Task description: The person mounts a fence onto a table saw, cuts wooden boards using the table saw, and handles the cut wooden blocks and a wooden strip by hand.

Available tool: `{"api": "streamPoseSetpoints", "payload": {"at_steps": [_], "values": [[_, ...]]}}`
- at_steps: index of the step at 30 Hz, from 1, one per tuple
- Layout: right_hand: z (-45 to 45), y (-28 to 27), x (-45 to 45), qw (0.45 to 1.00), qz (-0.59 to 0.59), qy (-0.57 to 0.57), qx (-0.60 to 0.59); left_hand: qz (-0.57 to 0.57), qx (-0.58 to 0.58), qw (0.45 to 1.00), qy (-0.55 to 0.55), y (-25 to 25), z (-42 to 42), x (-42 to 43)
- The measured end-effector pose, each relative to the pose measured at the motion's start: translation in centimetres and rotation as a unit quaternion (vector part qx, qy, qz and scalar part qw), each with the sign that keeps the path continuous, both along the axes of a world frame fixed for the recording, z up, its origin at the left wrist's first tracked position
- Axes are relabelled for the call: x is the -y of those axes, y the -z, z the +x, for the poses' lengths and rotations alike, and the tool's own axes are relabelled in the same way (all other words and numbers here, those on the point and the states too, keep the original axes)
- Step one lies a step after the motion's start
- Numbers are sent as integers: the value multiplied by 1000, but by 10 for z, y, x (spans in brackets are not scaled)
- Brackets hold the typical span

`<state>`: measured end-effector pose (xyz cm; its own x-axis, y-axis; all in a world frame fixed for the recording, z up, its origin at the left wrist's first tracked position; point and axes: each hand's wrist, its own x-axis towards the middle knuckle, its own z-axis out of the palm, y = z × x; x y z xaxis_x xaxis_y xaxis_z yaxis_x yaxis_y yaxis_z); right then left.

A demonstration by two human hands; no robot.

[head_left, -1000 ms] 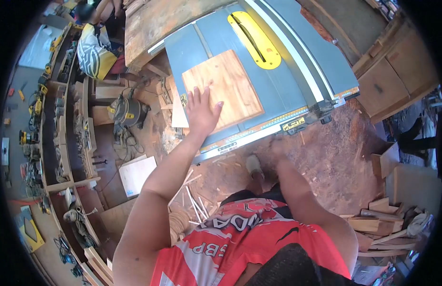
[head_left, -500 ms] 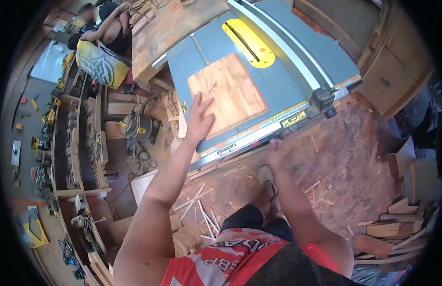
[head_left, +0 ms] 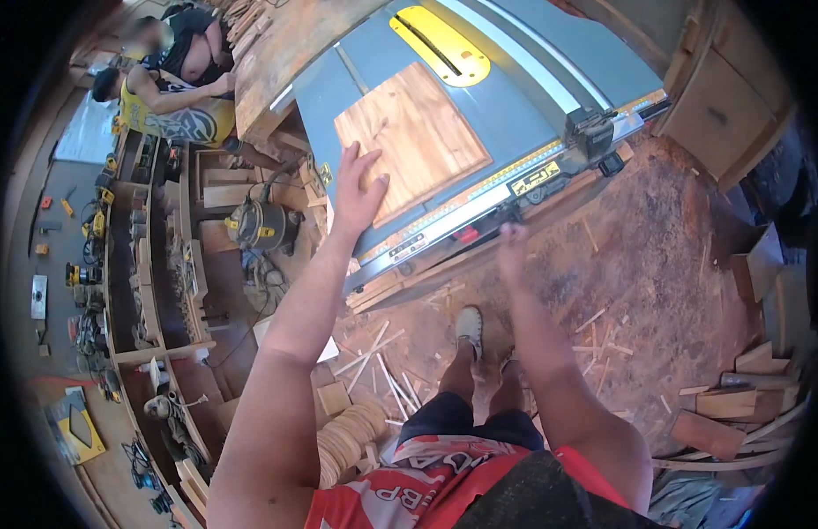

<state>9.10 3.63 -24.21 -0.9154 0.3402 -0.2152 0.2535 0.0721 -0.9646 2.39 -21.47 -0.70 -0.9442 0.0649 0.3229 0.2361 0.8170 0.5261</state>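
A flat wooden board (head_left: 418, 141) lies on the grey-blue top of a table saw (head_left: 523, 123). My left hand (head_left: 360, 189) rests on the board's near left edge, fingers spread. Below the saw's front rail (head_left: 462, 242), my right hand (head_left: 512, 249) is closed beside a dark knob or handle (head_left: 509, 214). Whatever it may grip is hidden. A red switch (head_left: 466, 235) sits just left of that hand. Beyond the board are the yellow throat plate (head_left: 440, 48) with its slot and the long rip fence (head_left: 532, 53).
Two people, one in a yellow shirt (head_left: 184, 115), are at the upper left. A shop vacuum (head_left: 263, 227) stands left of the saw, near shelves of power tools (head_left: 100, 212). Wood strips (head_left: 387, 370) litter the floor; offcuts (head_left: 726, 404) are piled at right.
The view has shifted, so the saw and board sit higher and further left. My hands keep roughly the same places on them. The person in yellow has raised their head.
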Motion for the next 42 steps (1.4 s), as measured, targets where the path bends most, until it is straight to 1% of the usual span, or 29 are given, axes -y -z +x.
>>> {"api": "streamPoseSetpoints", "payload": {"at_steps": [2, 3, 4, 6, 7, 8, 10, 11, 13, 14, 16, 17, 18, 20, 22, 23, 24, 25, 28, 31, 32, 33, 34, 35, 37, 38, 40, 41, 42], "values": [[-38, 16, -30, 988, -117, 98, -38, -11, 4, 1000, -2, 1, 0, 3], [-42, -13, -34, 985, -117, 101, -74, -6, -1, 1000, 3, 3, 0, 4], [-28, -20, -18, 985, -115, 101, -73, 3, -13, 1000, 5, 4, -1, 3], [2, -28, 10, 998, 12, 28, -59, 4, -16, 1000, 0, 3, -2, 1], [5, -1, 11, 999, -40, 6, -14, -1, -12, 1000, -2, 2, -1, 1], [-4, 1, -7, 999, -39, 6, -13, 0, -11, 1000, -2, 2, 2, 0], [-40, -7, -37, 988, -116, 88, -59, -4, -11, 1000, -4, 1, -1, 0], [-30, -10, -25, 987, -117, 89, -58, -5, -10, 1000, -3, 0, -1, 1], [-9, -17, 0, 992, 31, 55, -108, 1, -5, 1000, -4, 1, -1, 1], [-10, -1, -2, 992, 33, 52, -108, 4, -4, 1000, -6, 0, -2, -1], [-13, 39, -13, 997, -50, 15, -62, -1, -6, 1000, -8, -2, 0, -1], [-35, 34, -26, 993, -55, 68, -85, -2, -8, 1000, -6, -1, -2, 0], [-33, 31, -28, 992, -57, 71, -85, 1, -7, 1000, -3, 0, -3, 1], [-10, -69, -27, 997, 52, 29, -58, 7, -6, 1000, -7, 2, -5, 3], [2, -19, -7, 997, 51, -6, -58, 89, -45, 995, -27, 4, -5, 6], [-4, 22, -15, 997, 51, -3, -59, 89, -43, 995, -31, 6, -3, 7], [-8, 41, -19, 997, 50, 0, -62, 102, -44, 993, -50, 8, -4, 7], [-15, -20, -37, 999, 18, 17, -38, 112, -46, 990, -67, 7, -5, 6], [-16, -54, -34, 998, 33, 17, -60, 50, -29, 995, -77, 1, -3, 0], [11, -14, 0, 991, 119, -63, 8, 47, -15, 997, -67, -3, -4, -4], [2, -7, -10, 990, 121, -65, 9, 36, -8, 997, -63, -3, -2, -4], [-20, 1, -26, 1000, -4, 11, -28, 36, -8, 997, -65, -2, -1, -4], [-34, 5, -30, 985, -133, 88, -64, 24, -6, 998, -65, -2, -2, -3], [-29, -13, -21, 985, -137, 87, -65, 10, -3, 998, -65, -2, -3, -2], [-10, -45, -9, 997, -18, 57, -48, 9, -3, 998, -65, 0, -3, 0], [-8, -35, -8, 997, -16, 54, -48, 10, -6, 998, -63, 1, -4, 0], [2, 15, -7, 999, 32, -38, -12, 9, -4, 998, -64, 1, -2, 0], [-22, 73, -22, 998, -50, 7, -44, 7, -7, 998, -61, -1, -3, 0], [-28, 53, -27, 998, -51, 9, -47, 6, -10, 998, -59, -3, -5, -2]]}}
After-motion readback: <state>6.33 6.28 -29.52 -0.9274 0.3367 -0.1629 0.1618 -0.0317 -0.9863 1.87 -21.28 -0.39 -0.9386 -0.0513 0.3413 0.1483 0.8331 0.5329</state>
